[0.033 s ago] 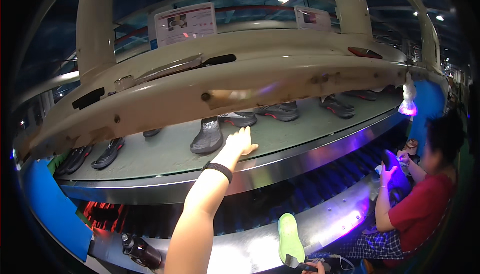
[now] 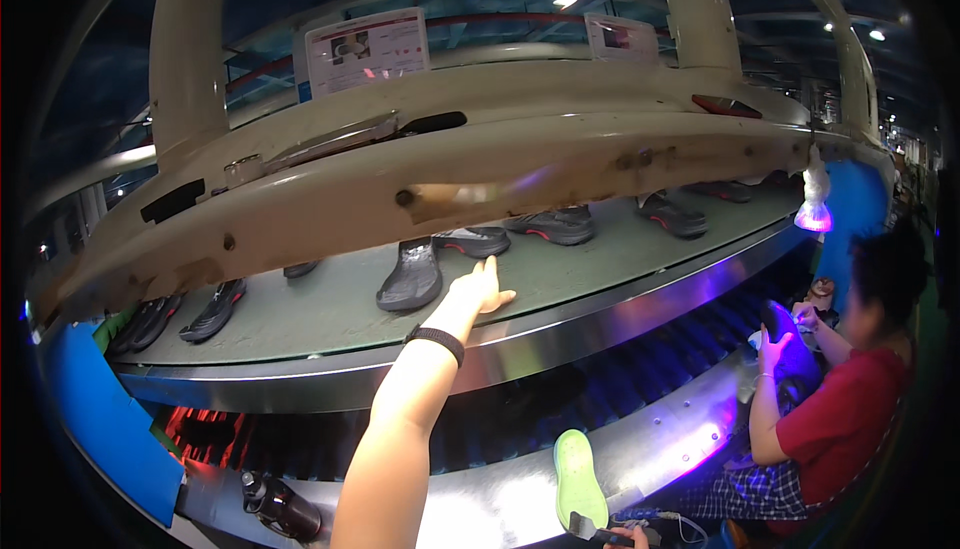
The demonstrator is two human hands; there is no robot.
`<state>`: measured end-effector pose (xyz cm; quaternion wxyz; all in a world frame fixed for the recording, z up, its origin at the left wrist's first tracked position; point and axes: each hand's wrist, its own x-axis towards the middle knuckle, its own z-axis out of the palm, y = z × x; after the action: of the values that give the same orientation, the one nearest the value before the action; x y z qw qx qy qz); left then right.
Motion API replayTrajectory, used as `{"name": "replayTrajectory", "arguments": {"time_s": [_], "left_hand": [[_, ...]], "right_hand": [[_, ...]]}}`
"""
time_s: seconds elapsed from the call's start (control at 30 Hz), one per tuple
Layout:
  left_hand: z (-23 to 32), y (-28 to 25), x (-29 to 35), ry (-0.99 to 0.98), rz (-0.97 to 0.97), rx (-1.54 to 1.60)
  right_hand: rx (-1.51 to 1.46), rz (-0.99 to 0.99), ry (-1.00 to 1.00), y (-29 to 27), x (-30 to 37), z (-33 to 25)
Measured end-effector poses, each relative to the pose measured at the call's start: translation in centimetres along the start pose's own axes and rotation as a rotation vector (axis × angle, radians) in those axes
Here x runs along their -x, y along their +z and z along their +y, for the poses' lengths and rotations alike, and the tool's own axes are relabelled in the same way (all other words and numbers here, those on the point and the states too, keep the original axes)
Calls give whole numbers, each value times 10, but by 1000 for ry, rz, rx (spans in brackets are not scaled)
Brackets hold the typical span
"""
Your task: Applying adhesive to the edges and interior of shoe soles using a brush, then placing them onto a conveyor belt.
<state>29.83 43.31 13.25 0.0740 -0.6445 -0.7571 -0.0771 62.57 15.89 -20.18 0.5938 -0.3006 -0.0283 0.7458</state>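
Note:
My left hand (image 2: 480,289), with a black band (image 2: 437,340) at its wrist, reaches over the green conveyor belt (image 2: 560,274). It is open, with fingers stretched out and the thumb apart. Just left of it a dark grey shoe (image 2: 411,279) points toward me; another dark shoe with red trim (image 2: 474,241) lies beyond the fingertips. At the lower edge my right hand (image 2: 637,537), mostly cut off, is closed around a flat brush (image 2: 583,526). The dark bristles overlap the heel of a pale green shoe sole (image 2: 577,479); whether they touch it I cannot tell.
More dark shoes (image 2: 553,226) stand along the belt under a beige machine beam (image 2: 330,189). Below the belt's steel edge (image 2: 520,337) run dark rollers and a metal ledge (image 2: 470,509), with a dark bottle (image 2: 285,507) at left. To the right a seated co-worker (image 2: 840,419) handles a purple-lit shoe.
The view has shifted very slightly. My left hand's fingers look a little more drawn together, with one pointing forward. The right hand stays on the brush.

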Motion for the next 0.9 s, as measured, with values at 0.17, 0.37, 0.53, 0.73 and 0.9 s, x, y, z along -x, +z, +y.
{"name": "replayTrajectory", "arguments": {"time_s": [0.17, 0.37, 0.53, 0.73, 0.9], "left_hand": [[-6, -3, -13, -127, -61, -1], [12, -7, -41, -153, -101, -113], [-8, -7, -50, -170, -84, -325], [2, -3, -79, -39, -84, -412], [-14, 5, -87, -14, -169, -344]], "right_hand": [[0, 40, -9, 9, 6, -10], [132, 45, 6, 13, -3, -16], [72, -118, 95, -12, -24, -6], [9, -80, 101, -29, -42, 4], [83, -64, 121, -37, -55, 15]]}}
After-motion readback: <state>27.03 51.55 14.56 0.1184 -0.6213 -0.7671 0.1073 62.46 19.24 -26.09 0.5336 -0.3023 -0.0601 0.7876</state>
